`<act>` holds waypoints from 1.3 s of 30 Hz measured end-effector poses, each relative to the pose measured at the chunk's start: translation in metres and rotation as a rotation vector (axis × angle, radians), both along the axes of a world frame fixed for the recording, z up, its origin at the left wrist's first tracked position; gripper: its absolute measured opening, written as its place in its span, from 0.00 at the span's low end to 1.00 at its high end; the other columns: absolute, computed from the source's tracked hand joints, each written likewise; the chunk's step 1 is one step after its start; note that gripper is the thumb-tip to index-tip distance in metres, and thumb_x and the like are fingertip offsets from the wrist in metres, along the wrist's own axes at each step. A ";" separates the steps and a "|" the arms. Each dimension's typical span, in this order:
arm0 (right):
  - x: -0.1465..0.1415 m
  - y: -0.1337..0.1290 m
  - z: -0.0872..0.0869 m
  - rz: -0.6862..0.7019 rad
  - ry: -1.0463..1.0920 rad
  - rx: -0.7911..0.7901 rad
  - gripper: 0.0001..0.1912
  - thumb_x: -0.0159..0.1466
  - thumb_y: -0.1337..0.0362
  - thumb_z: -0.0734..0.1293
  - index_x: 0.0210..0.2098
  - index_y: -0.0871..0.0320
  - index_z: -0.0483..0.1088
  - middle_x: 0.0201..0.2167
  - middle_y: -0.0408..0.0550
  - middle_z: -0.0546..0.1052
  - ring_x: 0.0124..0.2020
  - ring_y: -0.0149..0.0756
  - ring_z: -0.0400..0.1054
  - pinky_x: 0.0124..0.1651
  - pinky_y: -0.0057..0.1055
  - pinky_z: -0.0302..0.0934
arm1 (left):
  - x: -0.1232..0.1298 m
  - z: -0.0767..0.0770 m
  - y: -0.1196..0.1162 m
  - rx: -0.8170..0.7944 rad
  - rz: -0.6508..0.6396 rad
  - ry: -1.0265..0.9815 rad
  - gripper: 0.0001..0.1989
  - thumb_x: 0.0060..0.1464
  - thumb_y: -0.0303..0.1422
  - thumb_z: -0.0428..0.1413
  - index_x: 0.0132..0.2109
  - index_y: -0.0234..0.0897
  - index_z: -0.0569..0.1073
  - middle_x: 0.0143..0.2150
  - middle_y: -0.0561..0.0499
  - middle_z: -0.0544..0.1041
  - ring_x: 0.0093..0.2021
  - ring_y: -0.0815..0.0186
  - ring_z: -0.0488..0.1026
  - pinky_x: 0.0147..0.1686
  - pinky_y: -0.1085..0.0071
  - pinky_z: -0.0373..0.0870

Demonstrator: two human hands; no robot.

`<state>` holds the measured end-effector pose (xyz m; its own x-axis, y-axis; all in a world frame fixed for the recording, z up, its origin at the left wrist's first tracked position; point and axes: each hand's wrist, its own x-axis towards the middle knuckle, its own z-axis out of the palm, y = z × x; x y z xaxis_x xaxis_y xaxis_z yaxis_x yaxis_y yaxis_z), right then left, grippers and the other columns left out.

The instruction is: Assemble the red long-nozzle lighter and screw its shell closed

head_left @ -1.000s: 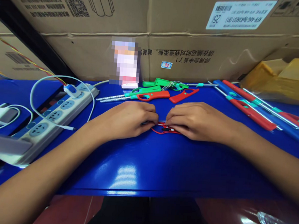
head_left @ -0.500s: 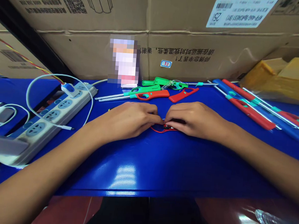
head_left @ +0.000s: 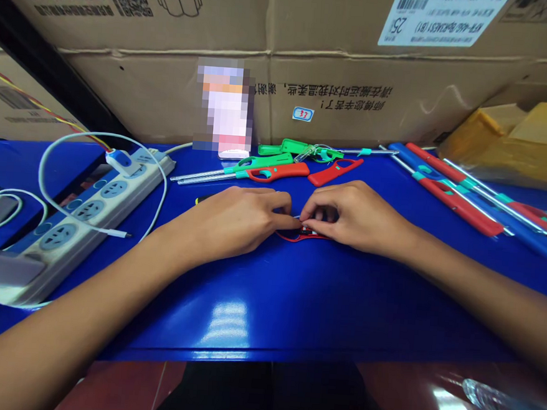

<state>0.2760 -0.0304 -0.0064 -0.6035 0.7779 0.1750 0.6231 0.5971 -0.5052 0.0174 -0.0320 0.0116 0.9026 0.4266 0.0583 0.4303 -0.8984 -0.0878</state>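
Red shell (head_left: 305, 237) lay on the blue table (head_left: 295, 300), roughly central, in front of the person, between and partly under both hands; a thin loop at its left end and small dark and white parts inside showed. Left hand (head_left: 242, 218) was palm down, fingers curled, forefinger reaching to the shell; whether it gripped or merely pressed, could not tell. Right hand (head_left: 361, 214) had thumb and forefinger brought almost together over the shell, a gap showing behind the tips; anything pinched there was too small to make out. Just beyond the right hand lay a red half (head_left: 335, 173), apart from the shell. To its left, a green lighter (head_left: 271, 162) and an orange lighter (head_left: 291, 171) lay side by side, metal barrels pointing left. Green pieces (head_left: 292, 147) lay behind them, near the carton (head_left: 168, 101). More red and blue lighters (head_left: 474, 213) lay slantwise at right; power strip (head_left: 156, 173) at left.
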 end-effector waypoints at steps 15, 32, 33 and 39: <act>0.000 -0.001 0.002 0.015 0.010 -0.025 0.03 0.65 0.68 0.79 0.40 0.56 0.85 0.32 0.43 0.86 0.32 0.32 0.77 0.35 0.28 0.61 | -0.001 0.000 -0.001 0.037 -0.012 0.000 0.20 0.69 0.23 0.55 0.61 0.45 0.82 0.50 0.48 0.81 0.42 0.62 0.82 0.38 0.69 0.78; -0.001 -0.001 0.002 0.004 -0.056 0.007 0.06 0.63 0.71 0.76 0.39 0.56 0.84 0.32 0.42 0.84 0.32 0.33 0.77 0.34 0.29 0.60 | 0.000 -0.004 -0.003 0.051 -0.013 -0.015 0.19 0.70 0.24 0.55 0.61 0.44 0.82 0.46 0.48 0.81 0.42 0.61 0.82 0.34 0.70 0.75; -0.001 0.000 0.001 -0.002 -0.042 -0.008 0.06 0.63 0.71 0.76 0.39 0.56 0.84 0.31 0.43 0.84 0.32 0.33 0.77 0.34 0.29 0.61 | 0.001 -0.004 -0.003 0.054 -0.010 -0.013 0.19 0.70 0.24 0.55 0.60 0.44 0.82 0.46 0.48 0.81 0.42 0.61 0.81 0.33 0.70 0.74; -0.002 0.001 0.000 -0.044 0.034 -0.083 0.05 0.63 0.70 0.76 0.38 0.56 0.85 0.31 0.44 0.85 0.32 0.34 0.78 0.34 0.29 0.62 | 0.003 -0.002 -0.003 0.021 0.003 -0.025 0.20 0.70 0.23 0.54 0.61 0.44 0.82 0.50 0.47 0.82 0.44 0.61 0.81 0.36 0.70 0.75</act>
